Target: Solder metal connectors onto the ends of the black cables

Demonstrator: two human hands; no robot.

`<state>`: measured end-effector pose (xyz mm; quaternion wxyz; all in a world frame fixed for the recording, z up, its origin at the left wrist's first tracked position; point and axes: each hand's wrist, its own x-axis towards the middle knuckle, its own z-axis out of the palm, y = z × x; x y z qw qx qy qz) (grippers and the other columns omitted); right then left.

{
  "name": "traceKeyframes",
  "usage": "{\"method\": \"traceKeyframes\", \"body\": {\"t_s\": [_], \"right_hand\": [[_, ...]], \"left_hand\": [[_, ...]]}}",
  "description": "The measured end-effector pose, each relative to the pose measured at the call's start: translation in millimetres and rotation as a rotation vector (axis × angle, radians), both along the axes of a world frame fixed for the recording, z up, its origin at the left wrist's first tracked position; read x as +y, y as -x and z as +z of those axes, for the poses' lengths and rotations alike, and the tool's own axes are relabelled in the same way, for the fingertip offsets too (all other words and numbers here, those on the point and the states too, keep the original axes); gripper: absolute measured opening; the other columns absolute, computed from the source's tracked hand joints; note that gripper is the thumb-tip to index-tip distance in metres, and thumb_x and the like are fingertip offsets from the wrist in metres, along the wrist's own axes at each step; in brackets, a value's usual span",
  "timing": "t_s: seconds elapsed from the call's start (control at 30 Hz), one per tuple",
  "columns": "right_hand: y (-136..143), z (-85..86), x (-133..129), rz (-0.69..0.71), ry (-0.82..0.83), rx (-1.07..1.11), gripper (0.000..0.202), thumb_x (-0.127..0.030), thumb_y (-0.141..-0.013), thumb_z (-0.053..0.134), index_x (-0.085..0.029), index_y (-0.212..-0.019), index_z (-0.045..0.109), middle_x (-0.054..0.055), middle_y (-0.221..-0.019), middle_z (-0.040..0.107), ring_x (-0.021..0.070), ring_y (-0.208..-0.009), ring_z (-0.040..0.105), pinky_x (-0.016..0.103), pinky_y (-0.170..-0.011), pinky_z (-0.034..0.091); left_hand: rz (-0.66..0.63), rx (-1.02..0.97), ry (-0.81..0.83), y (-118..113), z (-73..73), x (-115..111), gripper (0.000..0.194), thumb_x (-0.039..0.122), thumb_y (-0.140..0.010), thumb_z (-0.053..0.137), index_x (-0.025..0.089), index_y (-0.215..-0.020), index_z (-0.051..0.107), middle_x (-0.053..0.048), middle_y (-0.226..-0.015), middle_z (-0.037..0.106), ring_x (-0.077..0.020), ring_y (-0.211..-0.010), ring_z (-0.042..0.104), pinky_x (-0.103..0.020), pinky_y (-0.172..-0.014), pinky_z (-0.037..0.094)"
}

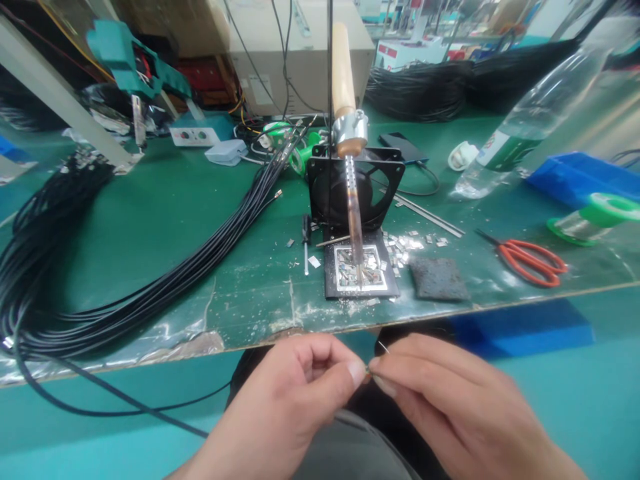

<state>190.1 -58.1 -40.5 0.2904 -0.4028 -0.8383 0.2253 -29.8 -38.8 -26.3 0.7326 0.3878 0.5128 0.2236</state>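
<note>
My left hand (pixel 310 387) is in front of the table edge, thumb and forefinger pinched together at a tiny part that I cannot make out. Against those fingertips my right hand (pixel 445 393) is also closed in a pinch. A thin silvery wire (pixel 384 348) sticks up beside the right fingers. Above the hands, a soldering iron (pixel 350 133) with a wooden handle hangs tip down over a small tray (pixel 340 289) of metal bits. Behind it stands a black square fan frame (pixel 395 193). A black cable (pixel 165 408) runs from the left toward my left wrist.
A thick bundle of black cables (pixel 200 277) curves across the table's left. Right of the tray lie a dark sponge-like pad (pixel 439 279), red-handled scissors (pixel 533 260), a solder spool (pixel 595 219), a blue bin (pixel 585 177) and a leaning plastic bottle (pixel 540 113). A small screwdriver (pixel 307 243) lies left.
</note>
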Motion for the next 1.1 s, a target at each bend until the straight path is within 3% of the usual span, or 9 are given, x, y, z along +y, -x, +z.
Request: {"method": "traceKeyframes", "body": {"t_s": [0.17,0.3,0.47,0.77,0.93,1.1], "right_hand": [[-0.4,0.2,2.9,0.009,-0.032,0.029,0.025,-0.004,-0.101,0.052,-0.021,-0.086,0.062,0.01,-0.105,0.075,0.0192,-0.092,0.074,0.023,-0.069,0.06],[2.4,0.5,5.8,0.006,-0.061,0.133,0.023,-0.002,-0.1,0.052,-0.017,-0.097,0.069,0.009,-0.096,0.077,0.0164,-0.083,0.073,0.023,-0.071,0.06],[3.3,2.6,8.2,0.011,0.041,0.204,0.019,-0.004,-0.099,0.059,-0.017,-0.106,0.072,0.002,-0.09,0.074,0.0099,-0.078,0.068,0.018,-0.073,0.058],[-5.7,3.6,8.5,0.073,0.052,0.003,0.014,-0.012,-0.104,0.056,-0.019,-0.105,0.068,0.0,-0.09,0.071,0.0121,-0.078,0.068,0.024,-0.072,0.057],[-7.4,3.9,9.0,0.091,-0.062,-0.124,0.016,-0.014,-0.104,0.055,-0.023,-0.105,0.069,0.001,-0.095,0.075,0.0146,-0.086,0.073,0.027,-0.081,0.06],[-5.3,6.5,9.7,0.115,-0.129,-0.167,0.026,-0.012,-0.103,0.05,-0.023,-0.095,0.072,0.005,-0.093,0.077,0.0182,-0.081,0.075,0.03,-0.077,0.063]], "left_hand": [[0.007,0.0,0.004,-2.4,-1.1,1.3,0.031,0.045,-0.094,0.074,0.017,-0.082,0.067,0.009,-0.062,0.041,-0.0081,-0.057,0.028,-0.021,-0.055,0.028],[0.01,-0.003,0.006,-4.7,-0.4,3.1,0.029,0.044,-0.093,0.072,0.017,-0.085,0.067,0.009,-0.063,0.043,-0.008,-0.056,0.028,-0.022,-0.055,0.029],[-0.053,0.058,-0.06,-5.0,2.2,5.4,0.028,0.042,-0.091,0.071,0.017,-0.082,0.066,0.003,-0.071,0.059,-0.0117,-0.065,0.046,-0.026,-0.064,0.038],[-0.095,0.135,-0.024,-10.0,7.0,2.8,0.026,0.042,-0.088,0.069,0.017,-0.081,0.066,0.002,-0.074,0.059,-0.0145,-0.071,0.047,-0.027,-0.066,0.037],[-0.084,0.119,-0.019,-7.4,3.5,0.5,0.027,0.043,-0.09,0.069,0.018,-0.082,0.067,0.002,-0.074,0.06,-0.0136,-0.069,0.046,-0.026,-0.063,0.036],[-0.087,0.123,-0.023,-5.6,2.0,0.2,0.026,0.042,-0.092,0.069,0.018,-0.083,0.067,0.001,-0.075,0.061,-0.0135,-0.07,0.047,-0.025,-0.064,0.037]]}}
